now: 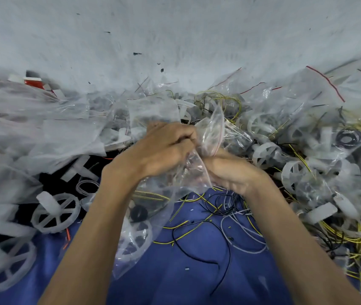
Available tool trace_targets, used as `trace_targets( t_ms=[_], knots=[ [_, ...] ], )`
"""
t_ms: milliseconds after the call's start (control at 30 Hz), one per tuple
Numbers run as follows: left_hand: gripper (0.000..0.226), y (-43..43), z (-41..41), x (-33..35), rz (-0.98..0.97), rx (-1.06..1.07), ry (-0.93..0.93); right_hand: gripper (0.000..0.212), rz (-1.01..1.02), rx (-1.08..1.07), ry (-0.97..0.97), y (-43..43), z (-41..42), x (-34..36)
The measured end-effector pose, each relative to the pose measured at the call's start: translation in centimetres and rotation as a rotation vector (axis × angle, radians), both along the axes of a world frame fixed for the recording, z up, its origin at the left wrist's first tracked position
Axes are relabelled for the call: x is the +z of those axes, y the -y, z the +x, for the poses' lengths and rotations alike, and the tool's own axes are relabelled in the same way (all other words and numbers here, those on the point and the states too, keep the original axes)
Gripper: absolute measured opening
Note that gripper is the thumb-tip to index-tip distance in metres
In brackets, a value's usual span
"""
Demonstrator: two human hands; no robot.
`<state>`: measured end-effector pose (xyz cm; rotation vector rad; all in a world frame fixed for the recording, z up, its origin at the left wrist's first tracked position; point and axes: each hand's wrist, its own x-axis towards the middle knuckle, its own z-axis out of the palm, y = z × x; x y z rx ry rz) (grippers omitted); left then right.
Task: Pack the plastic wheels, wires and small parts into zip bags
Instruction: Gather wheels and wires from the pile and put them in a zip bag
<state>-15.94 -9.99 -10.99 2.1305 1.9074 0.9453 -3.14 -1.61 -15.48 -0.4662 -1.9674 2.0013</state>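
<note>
Left hand (164, 148) and right hand (230, 170) grip zip bag (210, 128)

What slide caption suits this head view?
Left hand and right hand grip a clear plastic zip bag over a blue cloth strewn with white plastic wheels and yellow wires.

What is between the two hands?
A clear zip bag, held by both the left hand and the right hand, as the head view shows.
</note>
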Motion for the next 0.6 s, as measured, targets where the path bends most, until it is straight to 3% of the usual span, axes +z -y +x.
trace_targets(
  t_ms=[133, 200, 267, 300, 367, 433, 500, 600],
  knots=[
    [0.01, 0.9, 0.0, 0.6, 0.021, -0.041, 0.083, 0.005, 0.148, 0.187, 0.311, 0.5, -0.2, 0.2],
    [0.015, 1.0, 0.3, 0.7, 0.031, -0.069, 0.117, 0.011, 0.327, 0.272, 0.447, 0.6, -1.1, 1.5],
    [0.018, 1.1, 0.8, 1.0, 0.062, -0.091, 0.138, 0.021, 0.547, 0.256, 0.446, 0.9, -2.2, 2.6],
    [0.019, 1.2, 0.9, 1.3, 0.087, -0.1, 0.154, 0.024, 0.561, 0.256, 0.424, 0.6, -2.5, 2.6],
    [0.022, 1.6, 0.8, 1.9, 0.138, -0.125, 0.214, 0.037, 0.404, 0.195, 0.374, 0.1, -2.4, 2.6],
    [0.023, 2.2, 0.5, 2.4, 0.157, -0.136, 0.272, 0.044, 0.313, 0.286, 0.416, 0.4, -2.0, 2.6],
    [0.023, 2.6, 0.3, 2.7, 0.142, -0.115, 0.264, 0.031, 0.498, 0.43, 0.581, 0.5, -2.1, 3.3],
    [0.025, 3.0, -0.6, 2.9, 0.127, -0.034, 0.199, 0.034, 0.911, 0.428, 0.67, -0.2, -2.0, 5.5]
  ],
)
